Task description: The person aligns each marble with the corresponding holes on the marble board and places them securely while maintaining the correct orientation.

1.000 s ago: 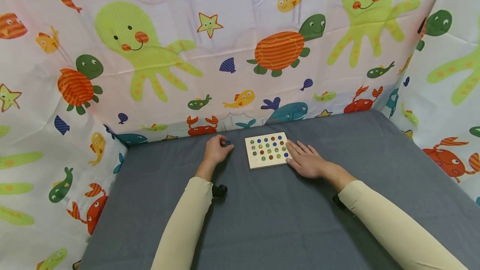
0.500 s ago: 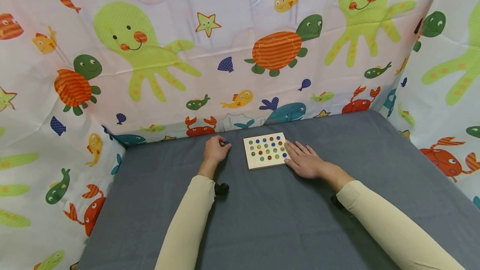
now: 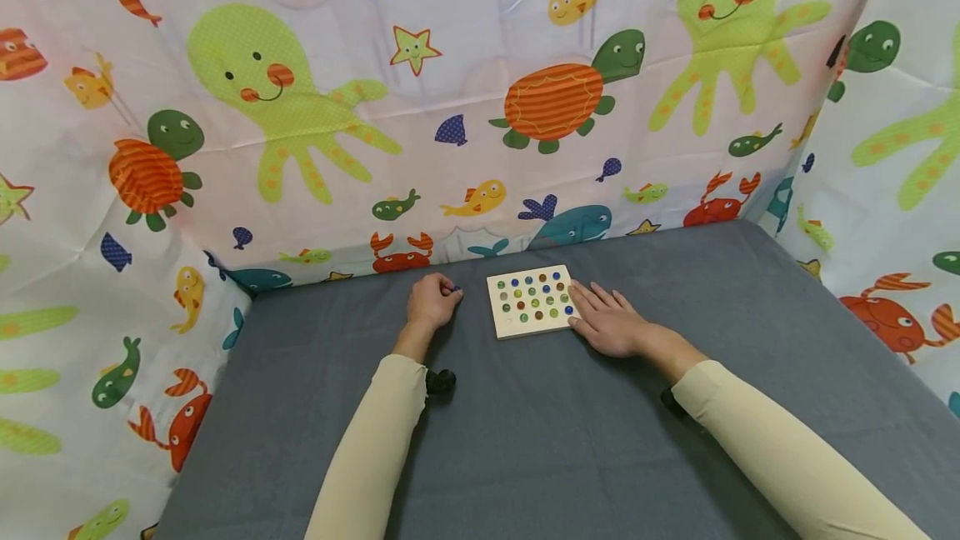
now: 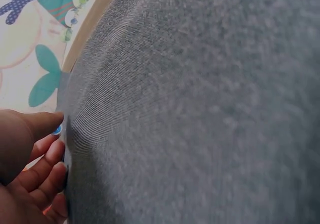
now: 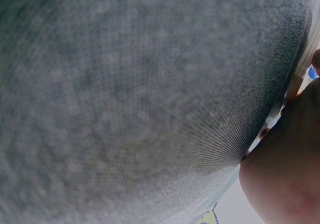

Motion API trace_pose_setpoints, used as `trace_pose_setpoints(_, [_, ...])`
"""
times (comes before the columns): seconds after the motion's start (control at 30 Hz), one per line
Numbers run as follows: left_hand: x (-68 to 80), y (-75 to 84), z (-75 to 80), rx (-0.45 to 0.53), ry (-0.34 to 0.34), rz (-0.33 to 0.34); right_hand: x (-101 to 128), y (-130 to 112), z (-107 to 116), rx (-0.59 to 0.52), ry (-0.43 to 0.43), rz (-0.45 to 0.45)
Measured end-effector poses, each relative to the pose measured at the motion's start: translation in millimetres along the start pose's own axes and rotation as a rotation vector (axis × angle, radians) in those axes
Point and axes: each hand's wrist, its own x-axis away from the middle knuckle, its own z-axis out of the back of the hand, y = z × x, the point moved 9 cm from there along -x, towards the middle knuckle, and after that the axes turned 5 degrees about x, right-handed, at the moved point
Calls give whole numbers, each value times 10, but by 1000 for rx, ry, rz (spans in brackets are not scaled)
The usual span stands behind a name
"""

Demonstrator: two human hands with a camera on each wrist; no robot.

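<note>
A pale wooden board [image 3: 534, 327] lies on the grey cloth, with rows of blue, green, red-brown and yellowish marbles [image 3: 535, 303] set in it. At its near left corner one hole [image 3: 508, 321] holds no marble. My left hand [image 3: 430, 302], left of the board, pinches a blue marble [image 4: 57, 130] between thumb and fingertips, close over the cloth; the fingers mostly hide it. My right hand [image 3: 611, 323] lies flat with fingers extended, thumb and fingertips at the board's right edge. In the right wrist view, the right hand [image 5: 287, 164] covers part of the board.
Grey cloth [image 3: 510, 440] covers the table. A white curtain [image 3: 465, 7] printed with sea animals stands along the back and both sides, its lower edge just behind the board and left hand. Dark wrist devices [image 3: 441, 382] sit under both cuffs.
The left fingers have closed further round the blue marble, so less of it shows. The right hand stays at the board's edge. The whole head view has shifted slightly.
</note>
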Motion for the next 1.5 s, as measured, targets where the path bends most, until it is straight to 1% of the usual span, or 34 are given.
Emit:
trace_pose_setpoints(0.13, [36,4,10,19,-25,-34,1,9,-5,0,2,0])
trace_pose_setpoints(0.3, [93,17,10,40,-61,-39,7,13,-2,6,2,4])
trace_pose_setpoints(0.47, [159,89,25,54,-87,-66,12,-2,7,2,-6,0])
trace_pose_setpoints(0.63, [225,156,48,86,-101,-99,19,-45,22,-22,-7,3])
trace_pose_setpoints(0.87, [316,245,99,122,-108,-123,26,-45,19,-16,-10,2])
trace_pose_setpoints(1.03, [375,280,116,152,-106,-133,26,-34,25,-1,-2,-1])
trace_pose_setpoints(1.37, [494,385,33,175,-121,-191,32,-40,36,-22,2,2])
trace_pose_setpoints(1.5, [520,431,-21,177,-129,-218,21,-23,21,-7,1,1])
